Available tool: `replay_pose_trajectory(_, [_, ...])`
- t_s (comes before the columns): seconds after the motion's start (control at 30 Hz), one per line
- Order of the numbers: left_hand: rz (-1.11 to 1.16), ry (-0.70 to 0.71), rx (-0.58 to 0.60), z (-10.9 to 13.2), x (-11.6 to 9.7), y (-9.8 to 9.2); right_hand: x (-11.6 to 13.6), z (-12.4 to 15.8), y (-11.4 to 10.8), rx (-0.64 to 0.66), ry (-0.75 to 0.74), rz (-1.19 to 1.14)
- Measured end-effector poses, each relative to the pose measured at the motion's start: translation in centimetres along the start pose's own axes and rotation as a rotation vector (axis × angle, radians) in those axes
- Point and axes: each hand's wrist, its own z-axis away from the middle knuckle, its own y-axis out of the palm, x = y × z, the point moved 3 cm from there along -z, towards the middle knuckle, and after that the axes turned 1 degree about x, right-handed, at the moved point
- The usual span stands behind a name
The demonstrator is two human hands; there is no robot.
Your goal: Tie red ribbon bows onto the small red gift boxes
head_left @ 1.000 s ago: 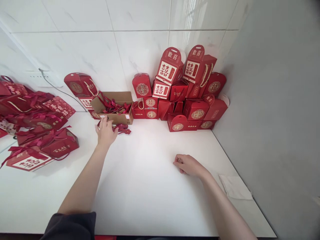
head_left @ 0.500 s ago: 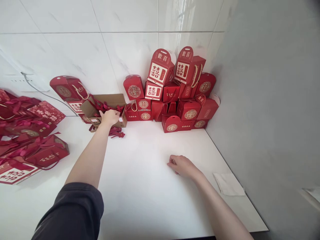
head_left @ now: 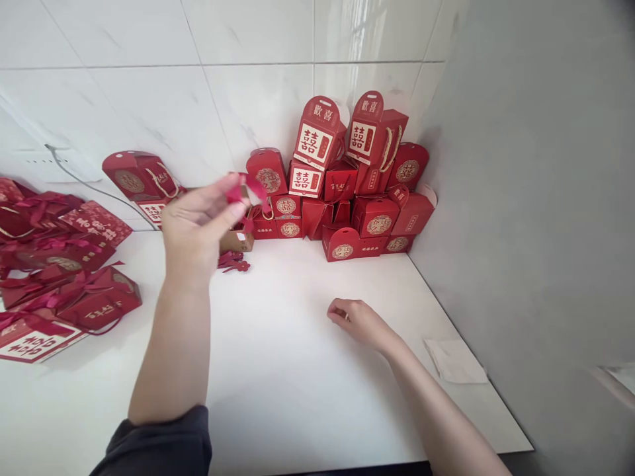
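In the head view, the left hand [head_left: 194, 215] was raised over the table [head_left: 278, 370], and its thumb and fingertips were pinching a red ribbon [head_left: 258, 188]. So the ribbon was at the fingertips, with a loop standing out beyond them and a piece hanging just below. It looked very light, soft and a little slippery, I think, not fragile, but easy to crease. The better place to take hold was probably its narrow middle, between the finger pads, which would leave the loose parts free.

The ribbon seemed to be of satin, smooth and flat. Partly hidden behind these fingers was a brown cardboard box [head_left: 238, 242], plain and square; below them, loose red ribbons [head_left: 234, 262] lay on the table. To their right stood stacked red boxes [head_left: 380, 226] of stiff printed card, some with rounded tops and twisted cord handles [head_left: 389, 151]. To their left were boxes with ribbon bows [head_left: 102, 305].

The right hand [head_left: 360, 322] was low, its fingers curled together; whether they enclosed something, I could not tell. A white cloth [head_left: 456, 361], apparently folded, lay beyond them to the right.
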Motion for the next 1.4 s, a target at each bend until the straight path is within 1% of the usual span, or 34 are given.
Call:
replay_pose_trajectory(0.07, [0.020,-0.154,0.090,2.8,-1.1,1.8,2.7,0.7,-1.1,-0.065,-0.163,-0.157])
replay_pose_trajectory(0.13, [0.017,-0.313,0.178,5.1,-1.1,3.3,5.3,1.3,-2.3,-0.146,-0.260,-0.349])
replay_pose_trajectory(0.2, [0.021,-0.396,0.247,6.6,-0.7,4.4,7.2,1.4,-3.6,-0.259,-0.279,-0.505])
replay_pose_trajectory(0.3, [0.066,-0.446,0.328,7.4,0.0,5.7,8.9,0.6,-4.5,-0.336,-0.303,-0.689])
replay_pose_trajectory(0.37, [0.087,-0.475,0.360,7.7,0.3,6.3,9.3,-0.5,-4.6,-0.367,-0.317,-0.812])
replay_pose_trajectory(0.43, [0.074,-0.495,0.350,7.8,0.6,6.4,9.1,-1.5,-4.7,-0.427,-0.321,-0.904])
replay_pose_trajectory(0.5, [0.038,-0.516,0.315,8.0,0.9,6.2,8.8,-2.1,-4.8,-0.478,-0.342,-0.945])
replay_pose_trajectory(0.53, [0.021,-0.539,0.311,8.1,1.1,6.0,8.7,-2.2,-5.0,-0.510,-0.365,-0.954])
replay_pose_trajectory(0.57, [0.010,-0.576,0.331,8.2,1.4,5.8,8.5,-2.2,-5.3,-0.543,-0.387,-0.955])
replay_pose_trajectory(0.6, [0.007,-0.627,0.376,8.3,1.7,5.7,8.3,-2.1,-5.6,-0.574,-0.400,-0.950])
replay_pose_trajectory(0.67, [0.022,-0.745,0.514,8.7,2.4,5.7,7.9,-1.9,-6.1,-0.618,-0.387,-0.956])
replay_pose_trajectory(0.73, [0.049,-0.823,0.645,9.2,2.7,5.8,7.5,-1.9,-6.3,-0.601,-0.350,-1.014])
replay_pose_trajectory(0.83, [0.056,-0.837,0.778,9.7,2.8,6.3,7.0,-2.1,-6.6,-0.542,-0.304,-1.126])
replay_pose_trajectory(0.93, [0.079,-0.795,0.826,9.9,2.3,6.8,6.4,-2.2,-7.0,-0.569,-0.264,-1.157])
replay_pose_trajectory(1.0, [0.104,-0.743,0.828,9.8,1.6,6.9,6.2,-2.0,-7.4,-0.615,-0.249,-1.147])
replay_pose_trajectory(1.07, [0.116,-0.649,0.813,9.4,0.7,6.8,6.2,-1.8,-7.5,-0.652,-0.251,-1.119])
replay_pose_trajectory(1.13, [0.126,-0.530,0.767,9.0,-0.3,6.6,6.6,-1.6,-7.3,-0.678,-0.266,-1.064])
replay_pose_trajectory(1.2, [0.177,-0.457,0.707,8.7,-1.0,6.3,7.1,-1.5,-6.9,-0.695,-0.288,-0.986])
replay_pose_trajectory(1.23, [0.220,-0.453,0.685,8.7,-1.2,6.1,7.3,-1.5,-6.7,-0.701,-0.299,-0.946])
replay_pose_trajectory(1.3, [0.328,-0.525,0.694,9.0,-1.3,6.1,7.3,-1.7,-6.5,-0.738,-0.313,-0.868])
replay_pose_trajectory(1.4, [0.438,-0.695,0.816,9.6,-1.3,6.5,6.4,-2.1,-6.8,-0.847,-0.279,-0.692])
